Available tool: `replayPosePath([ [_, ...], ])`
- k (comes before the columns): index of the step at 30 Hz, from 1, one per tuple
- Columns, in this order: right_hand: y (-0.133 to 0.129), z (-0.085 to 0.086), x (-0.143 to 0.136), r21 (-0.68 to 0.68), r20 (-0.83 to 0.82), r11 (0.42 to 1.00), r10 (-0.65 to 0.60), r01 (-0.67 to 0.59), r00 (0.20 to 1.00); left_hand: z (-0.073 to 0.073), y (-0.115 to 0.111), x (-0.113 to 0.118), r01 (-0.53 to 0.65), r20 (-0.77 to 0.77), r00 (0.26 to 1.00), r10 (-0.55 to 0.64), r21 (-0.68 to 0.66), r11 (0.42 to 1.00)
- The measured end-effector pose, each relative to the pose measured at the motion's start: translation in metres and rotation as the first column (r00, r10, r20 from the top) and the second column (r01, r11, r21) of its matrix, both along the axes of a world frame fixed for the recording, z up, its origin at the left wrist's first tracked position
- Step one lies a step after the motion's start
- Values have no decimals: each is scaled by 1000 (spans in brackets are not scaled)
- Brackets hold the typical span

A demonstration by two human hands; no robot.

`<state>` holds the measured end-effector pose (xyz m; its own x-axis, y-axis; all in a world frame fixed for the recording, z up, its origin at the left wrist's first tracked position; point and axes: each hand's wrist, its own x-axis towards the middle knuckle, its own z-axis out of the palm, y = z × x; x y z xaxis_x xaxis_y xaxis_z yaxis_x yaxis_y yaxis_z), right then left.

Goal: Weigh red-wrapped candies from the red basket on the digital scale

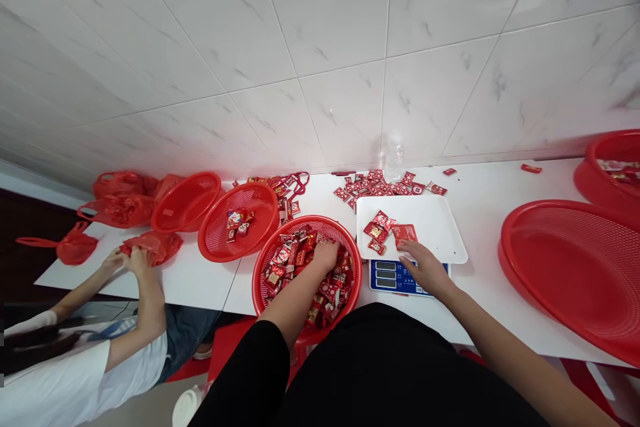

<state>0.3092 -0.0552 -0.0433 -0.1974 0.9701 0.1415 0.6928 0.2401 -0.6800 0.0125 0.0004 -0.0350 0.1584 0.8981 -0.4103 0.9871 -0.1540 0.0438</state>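
My left hand [326, 255] reaches down into a red mesh basket [259, 280] heaped with small red-wrapped packets [285, 257]. Its fingertips are buried among the wrappers, so I cannot see what they grip. My right hand [424, 265] is over the front edge of a white scale tray [440, 223], thumb and fingers apart. Its fingers touch the lower edge of a flat red packet [405, 233] lying on the tray. Left of that packet lie several small wrapped pieces [377, 230]. Below the tray shows the scale's blue panel [400, 277].
Loose red packets [373, 183] lie behind the scale near a clear plastic bottle [394, 157]. Another red basket [240, 227] holds a few packets. A large red basket [575, 267] stands right. Left, a co-worker's hands [133, 259] handle a red plastic bag [159, 247].
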Motion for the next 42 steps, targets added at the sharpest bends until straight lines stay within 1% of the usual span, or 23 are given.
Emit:
replayPosePath([
  [3,0,2,3,-5,-6,1000,-13,13,1000,10,4,-3,-57,-11,998,58,10,998],
  [5,0,4,5,-17,-12,999,-27,27,1000,22,7,-6,-118,4,993,118,50,992],
  [6,0,5,6,-26,-13,999,-36,36,999,29,8,-7,-160,45,987,156,86,983],
  [8,0,6,8,-42,-11,998,-53,52,999,44,11,-3,-253,208,953,219,157,955],
  [10,2,5,9,-54,-1,997,-64,63,998,57,12,9,-316,404,886,227,169,934],
  [11,3,4,9,-57,6,996,-66,66,998,62,12,18,-312,479,853,209,146,939],
  [13,5,2,9,-55,20,996,-64,65,998,65,12,41,-260,576,800,168,81,962],
  [16,8,-3,6,-32,46,997,-67,68,997,61,12,75,-174,649,750,128,7,985],
  [19,10,-5,3,-7,101,997,-75,76,992,53,14,96,-126,726,675,136,-68,990],
  [21,12,-3,-2,-11,162,997,-79,82,984,48,14,100,-128,764,625,161,-103,986],
  [23,17,1,-11,-34,233,995,-79,90,969,45,12,96,-183,781,595,191,-100,978],
  [25,25,5,-23,-65,297,994,-63,86,953,42,8,87,-258,788,580,208,-65,964],
  [26,30,7,-30,-79,325,994,-47,76,944,41,5,81,-289,785,586,203,-31,957],
  [28,41,9,-42,-111,379,993,7,39,925,36,-3,68,-313,751,642,153,75,947],
  [30,52,9,-50,-139,428,990,70,-11,901,31,-13,56,-264,686,724,72,179,948],
  [32,59,8,-53,-143,467,988,114,-52,877,24,-23,46,-181,624,782,4,221,958],
  [34,62,6,-51,-114,492,990,126,-80,862,18,-31,40,-121,586,810,-21,202,972],
  [37,64,5,-42,-50,499,993,116,-105,859,13,-39,36,-89,577,817,-11,143,986],
  [39,66,4,-36,-16,469,994,100,-104,878,13,-42,37,-92,589,808,11,107,990],
  [42,70,1,-28,-18,384,997,72,-71,921,17,-43,39,-113,594,803,50,70,991],
])
